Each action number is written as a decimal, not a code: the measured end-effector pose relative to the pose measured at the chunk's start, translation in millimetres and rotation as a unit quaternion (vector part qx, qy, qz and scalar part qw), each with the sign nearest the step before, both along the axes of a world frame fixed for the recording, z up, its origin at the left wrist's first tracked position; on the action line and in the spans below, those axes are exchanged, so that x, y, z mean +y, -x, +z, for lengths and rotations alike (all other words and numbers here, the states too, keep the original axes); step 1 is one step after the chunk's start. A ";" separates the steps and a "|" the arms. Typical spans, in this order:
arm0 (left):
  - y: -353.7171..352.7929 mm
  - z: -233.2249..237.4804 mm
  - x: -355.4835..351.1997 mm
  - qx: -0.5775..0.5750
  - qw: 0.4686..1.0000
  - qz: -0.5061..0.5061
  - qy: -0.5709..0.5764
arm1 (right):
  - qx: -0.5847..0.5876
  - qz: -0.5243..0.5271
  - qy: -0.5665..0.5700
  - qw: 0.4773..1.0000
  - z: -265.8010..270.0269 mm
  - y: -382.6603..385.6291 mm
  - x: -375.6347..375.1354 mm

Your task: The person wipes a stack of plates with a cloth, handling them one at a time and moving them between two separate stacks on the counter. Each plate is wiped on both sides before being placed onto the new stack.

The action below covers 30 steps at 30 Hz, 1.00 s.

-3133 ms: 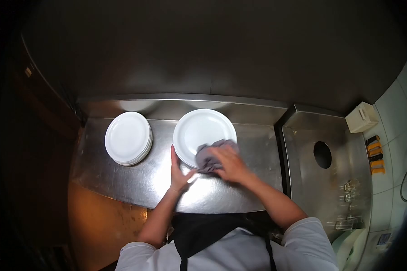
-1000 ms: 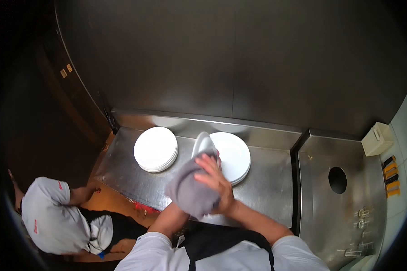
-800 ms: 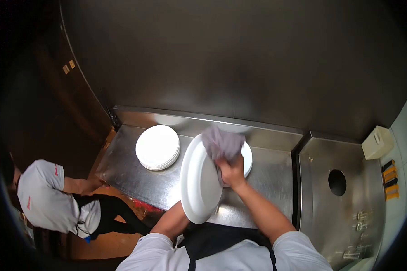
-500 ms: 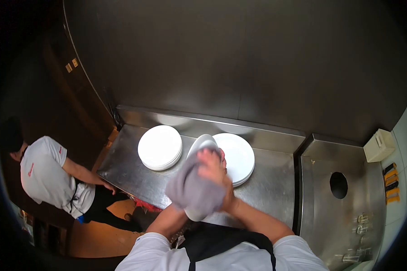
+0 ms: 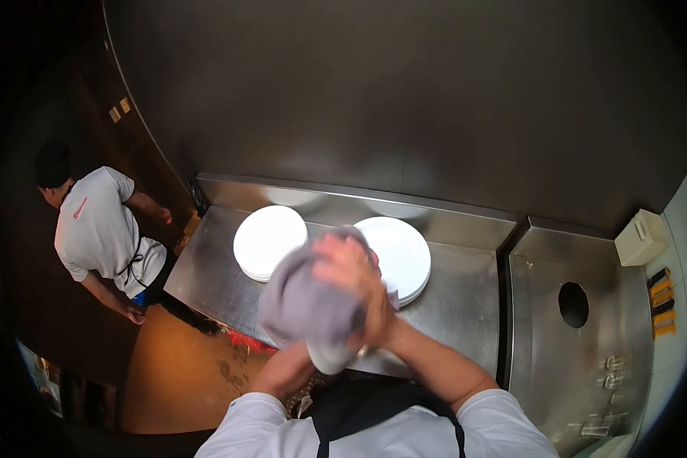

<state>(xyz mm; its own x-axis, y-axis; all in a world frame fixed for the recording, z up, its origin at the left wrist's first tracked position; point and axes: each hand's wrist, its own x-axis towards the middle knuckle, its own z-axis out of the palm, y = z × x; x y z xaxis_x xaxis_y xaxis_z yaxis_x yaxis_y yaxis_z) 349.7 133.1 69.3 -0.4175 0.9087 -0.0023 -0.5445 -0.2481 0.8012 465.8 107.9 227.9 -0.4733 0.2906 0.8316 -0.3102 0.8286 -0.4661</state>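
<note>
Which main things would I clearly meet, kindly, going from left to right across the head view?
Co-worker, left plate stack, right plate stack, dark round hole, cream box.

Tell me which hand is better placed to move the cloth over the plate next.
Probably the right hand: it lies on top of the grey cloth, over the plate. The left forearm reaches underneath, its hand largely hidden.

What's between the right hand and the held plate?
The grey cloth, in the head view: the right hand rests over it, and it hides most of the plate.
</note>
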 end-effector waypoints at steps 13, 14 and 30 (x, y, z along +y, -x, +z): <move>71.4 72.5 32.1 0.510 0.814 0.271 0.059 | 0.022 -0.050 0.327 0.943 -65.5 -50.3 -36.4; 77.8 76.9 35.4 0.558 0.777 0.286 0.056 | 0.035 -0.137 0.309 0.941 -62.6 -48.3 -26.3; 22.7 78.2 -35.5 0.209 0.956 0.199 -0.045 | 0.323 -0.254 0.435 0.801 -114.4 -24.7 44.2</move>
